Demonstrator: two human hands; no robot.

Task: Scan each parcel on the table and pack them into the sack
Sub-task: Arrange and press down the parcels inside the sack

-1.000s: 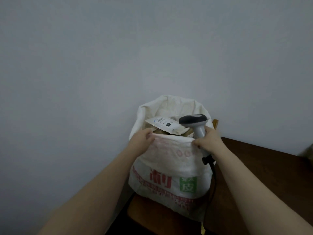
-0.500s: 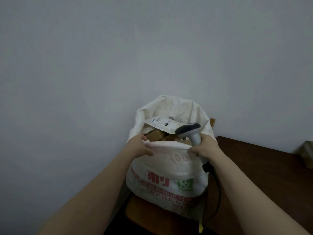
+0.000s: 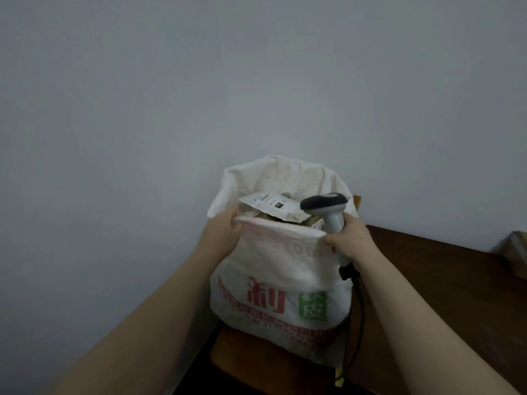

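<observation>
While both hands are at the mouth of the sack (image 3: 273, 269), we read this as a packing moment rather than a scanning one. Our left hand (image 3: 221, 232) grips the near rim at its left corner, fingers curled over the folded edge. Our right hand (image 3: 349, 240) is closed round the grey handle of the scanner (image 3: 325, 203) and seems also to pinch the rim's right corner, so the near edge is stretched between the two. The sack stands upright directly ahead of the hands, mouth upward. Just beyond the rim, between the hands, a white labelled parcel (image 3: 271, 205) lies on top of the load, its long axis running from the left hand toward the right and dipping that way, its right end close by the scanner's head. The relation that matters next, we judge, is sideways: the only thing that may be a parcel left out is a brownish shape (image 3: 517, 249) on the table (image 3: 442, 280), well off to the right of the right hand, so that hand is nearer, though full. That shape is cut by the frame edge and too dim to name. What lies under the top parcel is hidden, and the scanner's cable (image 3: 360, 309) drops out of sight beside the sack.
</observation>
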